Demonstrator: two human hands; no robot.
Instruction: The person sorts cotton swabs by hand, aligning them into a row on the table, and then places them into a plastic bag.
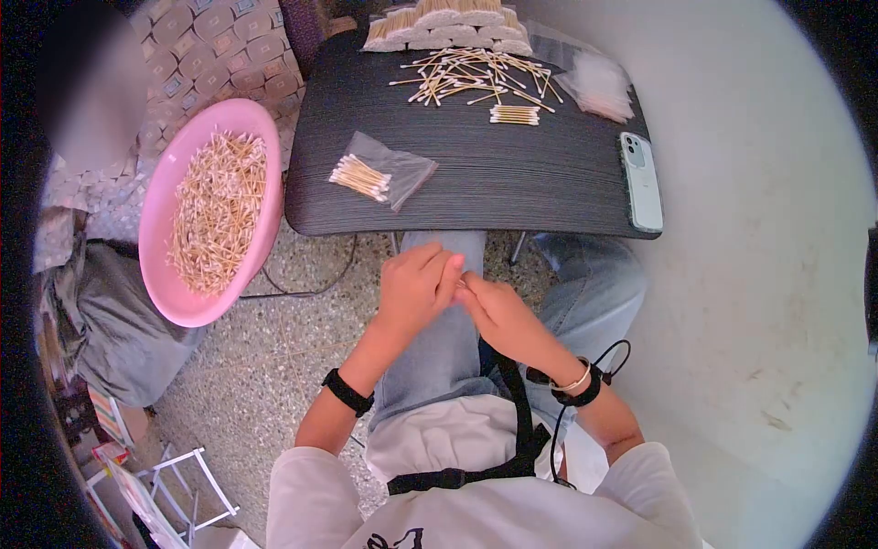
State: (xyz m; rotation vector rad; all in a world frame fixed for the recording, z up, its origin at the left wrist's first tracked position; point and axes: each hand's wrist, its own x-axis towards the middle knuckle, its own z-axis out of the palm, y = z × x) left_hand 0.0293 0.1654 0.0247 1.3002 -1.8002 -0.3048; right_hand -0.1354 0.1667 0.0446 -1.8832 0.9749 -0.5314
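Above my lap, just in front of the table edge, my left hand (416, 285) and my right hand (503, 313) meet at the fingertips. Both are closed, with fingers bent inward. A tiny sliver of something shows between them, too small to name. Nearest on the black table (512, 197) lies a bundle of cotton swabs (360, 177), partly over a clear plastic bag (413, 179). Farther back are a neat row of cotton swabs (514, 114) and a loose scatter of swabs (466, 75).
A pink basin (155, 224) full of loose cotton swabs (219, 215) stands left of the table. Packed swab bundles (448, 32) are stacked at the back. Clear bags (599, 84) and a phone (642, 183) lie along the right side, near the wall (759, 229).
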